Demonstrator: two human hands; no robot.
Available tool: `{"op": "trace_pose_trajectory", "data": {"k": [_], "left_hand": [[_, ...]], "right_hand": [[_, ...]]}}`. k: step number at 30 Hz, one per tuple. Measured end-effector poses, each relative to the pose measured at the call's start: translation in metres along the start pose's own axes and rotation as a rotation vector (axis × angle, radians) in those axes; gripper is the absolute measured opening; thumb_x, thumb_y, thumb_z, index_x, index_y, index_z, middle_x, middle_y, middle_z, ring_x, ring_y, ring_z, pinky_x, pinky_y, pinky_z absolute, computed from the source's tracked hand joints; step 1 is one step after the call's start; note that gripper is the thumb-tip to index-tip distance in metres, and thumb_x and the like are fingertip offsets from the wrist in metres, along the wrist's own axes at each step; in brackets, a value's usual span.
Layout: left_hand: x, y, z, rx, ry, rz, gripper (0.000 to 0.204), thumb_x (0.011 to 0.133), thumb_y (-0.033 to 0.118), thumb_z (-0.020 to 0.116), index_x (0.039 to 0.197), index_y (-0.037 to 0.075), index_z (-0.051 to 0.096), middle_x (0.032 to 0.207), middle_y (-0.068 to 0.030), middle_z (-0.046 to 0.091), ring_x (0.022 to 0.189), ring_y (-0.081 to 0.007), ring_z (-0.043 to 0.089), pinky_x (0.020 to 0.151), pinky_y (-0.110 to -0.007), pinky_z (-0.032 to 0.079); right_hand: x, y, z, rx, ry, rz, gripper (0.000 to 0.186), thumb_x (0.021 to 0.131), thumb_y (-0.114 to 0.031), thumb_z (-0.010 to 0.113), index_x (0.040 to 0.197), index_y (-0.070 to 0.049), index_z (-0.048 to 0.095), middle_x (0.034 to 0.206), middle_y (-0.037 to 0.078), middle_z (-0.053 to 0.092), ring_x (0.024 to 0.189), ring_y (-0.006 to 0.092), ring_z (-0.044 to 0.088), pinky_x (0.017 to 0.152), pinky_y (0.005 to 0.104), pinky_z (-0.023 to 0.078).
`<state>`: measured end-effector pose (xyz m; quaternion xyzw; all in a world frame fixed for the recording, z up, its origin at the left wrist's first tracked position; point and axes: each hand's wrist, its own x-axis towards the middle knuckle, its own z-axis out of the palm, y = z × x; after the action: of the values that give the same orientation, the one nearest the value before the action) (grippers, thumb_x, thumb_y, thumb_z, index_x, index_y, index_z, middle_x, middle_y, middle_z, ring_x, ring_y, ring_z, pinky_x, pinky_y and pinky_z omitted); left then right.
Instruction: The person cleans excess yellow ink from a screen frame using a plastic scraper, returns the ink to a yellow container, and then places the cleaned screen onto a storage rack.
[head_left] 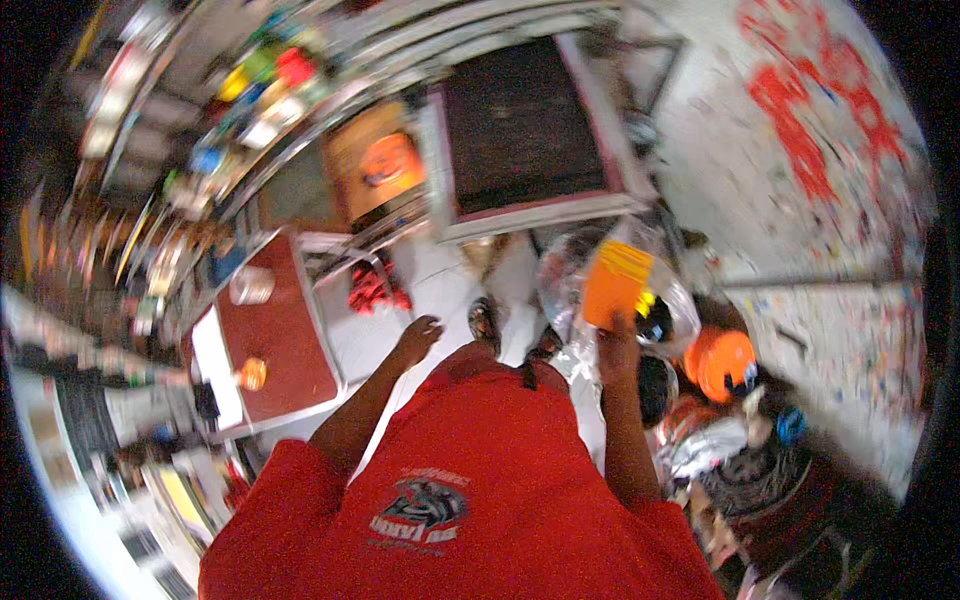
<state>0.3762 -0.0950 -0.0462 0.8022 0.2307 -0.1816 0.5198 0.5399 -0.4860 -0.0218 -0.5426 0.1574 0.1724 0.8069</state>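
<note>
Your right hand [618, 340] grips one orange pack [614, 285], lifted at one o'clock over a clear bag [672, 300]; whether more remain inside is unclear. Your left hand [418, 338] hangs empty and loosely curled at eleven o'clock. One orange helmet [722, 362] lies at three o'clock.

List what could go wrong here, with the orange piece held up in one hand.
The right hand pinches only the bottom edge of the orange block, so it might slip into the clear plastic bag. The left hand hangs free, giving no support. Clutter by the orange helmet could trip the feet.
</note>
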Motion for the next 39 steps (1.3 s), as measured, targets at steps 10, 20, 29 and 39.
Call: {"op": "trace_pose_trajectory", "data": {"k": [10, 20, 29, 39], "left_hand": [[-0.167, -0.105, -0.030, 0.033, 0.282, -0.174, 0.045, 0.084, 0.036, 0.058, 0.113, 0.002, 0.053, 0.101, -0.0187, 0.063, 0.096, -0.0311, 0.060, 0.083, -0.040, 0.047], [-0.382, -0.367, -0.028, -0.752, 0.817, -0.487, 0.037, 0.082, 0.030, 0.063, 0.103, -0.001, 0.056, 0.087, -0.0150, 0.065, 0.074, -0.0257, 0.061, 0.067, -0.036, 0.048], [-0.547, -0.474, 0.050, -0.919, 0.852, -1.075, 0.032, 0.083, 0.036, 0.059, 0.070, 0.007, 0.057, 0.053, -0.0028, 0.052, 0.040, -0.0167, 0.047, 0.039, -0.032, 0.040], [-0.450, -0.389, -0.017, -1.004, 0.897, -0.489, 0.041, 0.088, 0.033, 0.055, 0.116, 0.004, 0.050, 0.093, -0.0079, 0.062, 0.077, -0.0150, 0.061, 0.056, -0.027, 0.045]], "right_hand": [[-0.063, 0.021, 0.085, -0.031, -0.322, 0.176, 0.034, 0.084, -0.012, 0.061, 0.116, -0.007, 0.051, 0.109, 0.006, 0.058, 0.101, 0.0201, 0.054, 0.079, 0.0308, 0.045], [-0.125, 0.169, 0.249, -0.340, -0.841, -0.095, 0.027, 0.083, -0.015, 0.063, 0.107, -0.010, 0.052, 0.094, 0.004, 0.058, 0.085, 0.0175, 0.054, 0.075, 0.0330, 0.045], [-0.219, 0.245, 0.386, -0.121, -0.646, 0.616, 0.016, 0.083, -0.013, 0.063, 0.098, -0.016, 0.056, 0.085, -0.004, 0.058, 0.069, 0.0108, 0.050, 0.066, 0.0281, 0.042], [-0.204, 0.305, 0.605, -0.272, -0.742, 0.600, 0.018, 0.082, -0.017, 0.067, 0.096, -0.019, 0.055, 0.090, -0.010, 0.058, 0.076, 0.0046, 0.051, 0.070, 0.0235, 0.040]]}}
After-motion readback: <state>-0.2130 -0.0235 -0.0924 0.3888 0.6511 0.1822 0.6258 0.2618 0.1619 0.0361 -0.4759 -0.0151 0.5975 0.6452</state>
